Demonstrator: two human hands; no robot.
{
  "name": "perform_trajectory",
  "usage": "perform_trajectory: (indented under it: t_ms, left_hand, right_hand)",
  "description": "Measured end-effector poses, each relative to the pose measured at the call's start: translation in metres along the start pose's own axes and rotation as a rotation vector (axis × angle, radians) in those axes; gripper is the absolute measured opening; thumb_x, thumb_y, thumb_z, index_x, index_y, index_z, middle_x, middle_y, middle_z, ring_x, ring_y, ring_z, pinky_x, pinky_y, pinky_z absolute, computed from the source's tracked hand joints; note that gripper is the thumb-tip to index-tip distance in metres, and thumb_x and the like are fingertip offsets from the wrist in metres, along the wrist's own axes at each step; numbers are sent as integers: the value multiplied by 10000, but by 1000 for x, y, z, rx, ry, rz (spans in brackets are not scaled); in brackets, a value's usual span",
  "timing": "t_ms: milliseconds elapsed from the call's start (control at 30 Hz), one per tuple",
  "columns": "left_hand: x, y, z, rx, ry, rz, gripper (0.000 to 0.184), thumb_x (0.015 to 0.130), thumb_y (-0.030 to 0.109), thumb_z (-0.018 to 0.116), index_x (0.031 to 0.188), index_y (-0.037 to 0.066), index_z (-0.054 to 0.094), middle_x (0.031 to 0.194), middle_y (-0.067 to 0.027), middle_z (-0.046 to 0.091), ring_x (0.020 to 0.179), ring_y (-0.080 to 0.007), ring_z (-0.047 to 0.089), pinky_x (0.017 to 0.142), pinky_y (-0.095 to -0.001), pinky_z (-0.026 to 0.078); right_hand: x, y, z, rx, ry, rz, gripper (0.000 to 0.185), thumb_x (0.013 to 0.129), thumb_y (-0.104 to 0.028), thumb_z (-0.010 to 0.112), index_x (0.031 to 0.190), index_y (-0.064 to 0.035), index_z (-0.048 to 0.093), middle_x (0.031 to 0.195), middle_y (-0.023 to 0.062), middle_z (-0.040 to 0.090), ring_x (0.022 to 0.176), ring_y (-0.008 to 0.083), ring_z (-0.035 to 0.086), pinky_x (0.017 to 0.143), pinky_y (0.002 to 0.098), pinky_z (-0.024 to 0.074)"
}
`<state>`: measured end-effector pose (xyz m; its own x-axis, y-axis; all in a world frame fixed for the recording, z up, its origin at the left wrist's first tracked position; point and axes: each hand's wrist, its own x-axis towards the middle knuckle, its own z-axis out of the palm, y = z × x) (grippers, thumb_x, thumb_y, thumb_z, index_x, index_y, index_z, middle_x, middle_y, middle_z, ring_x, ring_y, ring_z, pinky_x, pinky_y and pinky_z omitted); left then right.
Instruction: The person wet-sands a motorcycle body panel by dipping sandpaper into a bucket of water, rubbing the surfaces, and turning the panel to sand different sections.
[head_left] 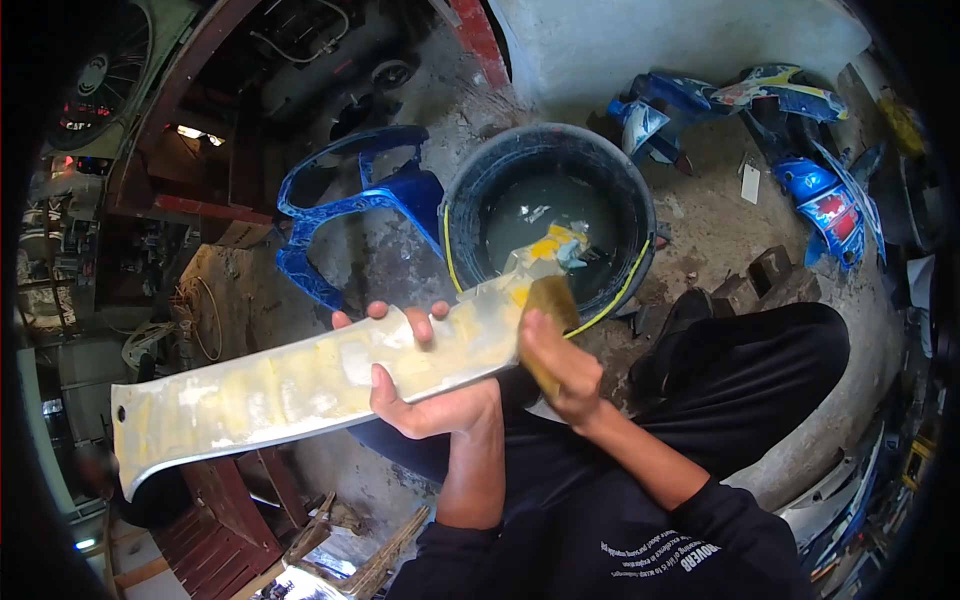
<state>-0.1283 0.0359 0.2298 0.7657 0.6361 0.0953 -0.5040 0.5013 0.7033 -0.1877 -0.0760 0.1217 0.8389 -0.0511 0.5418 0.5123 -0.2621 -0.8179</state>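
A long body panel (270, 388), mottled white, grey and pale yellow, lies slanted across my lap, its right end reaching over the bucket. My left hand (425, 400) grips it from below near the middle, thumb on the near face and fingertips curled over the far edge. In my right hand (562, 368) is a folded brown sheet that looks like sandpaper (550, 300), pressed against the panel's right part. Beyond them stands a black bucket (460, 185) with a yellow handle and murky water inside. The panel's underside is hidden.
A blue plastic frame part (400, 195) rests on the concrete floor left of the bucket. Several blue motorcycle fairings (810, 185) lie by the wall at the right, near some blocks (768, 275). A dark red wooden slatted piece (215, 525) is at lower left.
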Motion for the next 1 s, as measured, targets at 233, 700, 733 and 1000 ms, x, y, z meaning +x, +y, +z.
perform_trajectory:
  t_ms: [233,700,733,1000]
  left_hand:
    - [-1,-3,-1,16,34,11,657,905,399,524,1476,94,415,1222,-126,525,831,-204,563,870,-505,474]
    - [-4,-2,2,63,80,9,741,856,394,550,1516,110,368,1262,-118,506,812,-188,548,848,-510,461]
    - [-5,-1,2,43,66,13,740,856,395,550,1515,111,369,1265,-118,504,813,-189,547,850,-511,461]
    - [-4,-2,-6,-25,33,14,678,885,416,545,1468,94,419,1207,-114,527,819,-203,569,865,-507,484]
  right_hand:
    - [5,1,5,-82,36,-14,429,905,-4,704,1328,54,660,1361,233,662,1308,363,625,1133,494,474]
    - [4,23,7,-224,63,80,416,893,23,688,1307,57,677,1341,239,672,1303,365,630,1125,488,481]
    - [3,20,7,-226,68,79,416,893,23,688,1307,57,677,1341,239,672,1303,365,630,1125,488,481]
    - [5,22,4,-206,44,68,364,901,45,672,1263,77,689,1291,273,686,1271,396,645,1114,495,490]
